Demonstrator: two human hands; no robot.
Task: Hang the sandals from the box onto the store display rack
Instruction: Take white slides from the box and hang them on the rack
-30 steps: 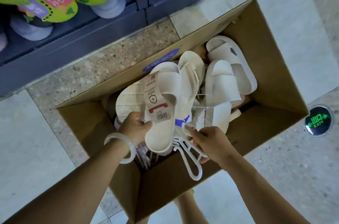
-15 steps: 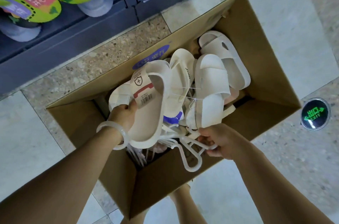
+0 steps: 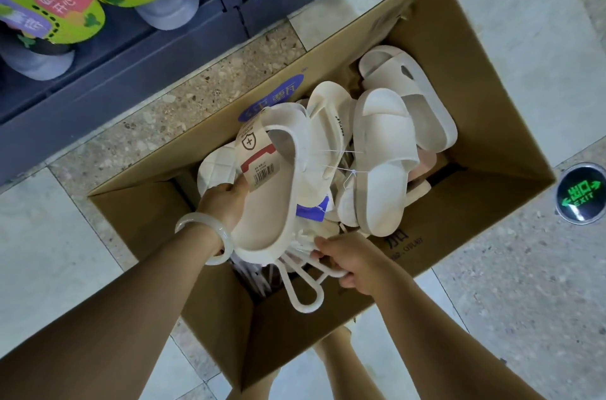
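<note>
The left hand [image 3: 226, 203] grips a cream sandal [image 3: 272, 190] by its edge, thumb over the paper tag [image 3: 257, 155] tied to the strap, fingers curled underneath. The sandal is lifted, sole side away from us, its heel toward six o'clock and its strap toward twelve. A pale bangle [image 3: 206, 237] sits on that wrist.

At about four o'clock from that hand, the right hand [image 3: 355, 263] is closed round a bunch of white plastic hangers [image 3: 303, 285], fingers wrapped over their upper bars; one hanger loop dangles toward six o'clock over the near wall of the box. The hangers run up under the heel of the held sandal, though how they join it is hidden.

Both hands are over an open cardboard box [image 3: 485, 124] standing on the floor, its long axis running from seven o'clock to one o'clock. Inside it lie more cream sandals: a slide [image 3: 382, 150] at the middle, another [image 3: 423, 98] beyond it toward one o'clock, and a third [image 3: 331, 124] on edge between the middle one and the held one. Thin white threads cross between them. A blue label [image 3: 311, 211] peeks out below them.

At eleven o'clock, past a strip of speckled stone floor [image 3: 196, 94], the dark display rack [image 3: 131, 78] carries grey sandals with bright green cards [image 3: 62, 16]. At three o'clock a round green exit marker [image 3: 582, 193] is set in the floor.
</note>
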